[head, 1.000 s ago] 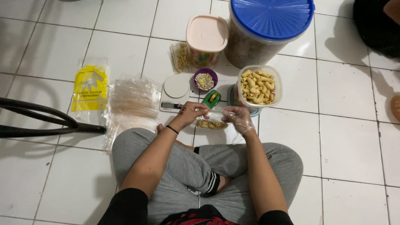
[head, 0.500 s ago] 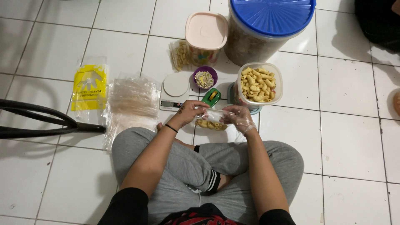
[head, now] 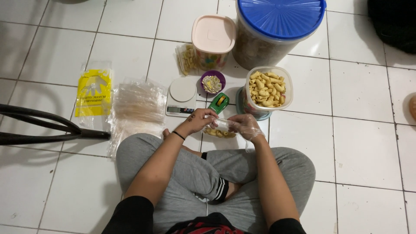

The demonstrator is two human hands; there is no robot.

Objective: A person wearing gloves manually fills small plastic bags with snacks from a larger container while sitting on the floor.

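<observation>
Two hands meet at frame centre: a small clear snack bag (head: 220,129) is pinched at its top by the bare left hand (head: 197,121) and gloved right hand (head: 245,126). Just above, an open snack tub (head: 268,92) stands; a loosened pinch could spill the pieces.

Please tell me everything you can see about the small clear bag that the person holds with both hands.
The bag is small, of thin clear plastic, and holds pale yellow, short, tube-like snack pieces that gather in its lower part. Its upper part looks pinched flat between the hands. The bare left hand grips its left end, and the right hand, in a clear plastic glove, grips its right end. It is held low over the white tile floor, in front of the crossed legs and just below the green tape dispenser. Whether it touches the floor cannot be told.
</observation>
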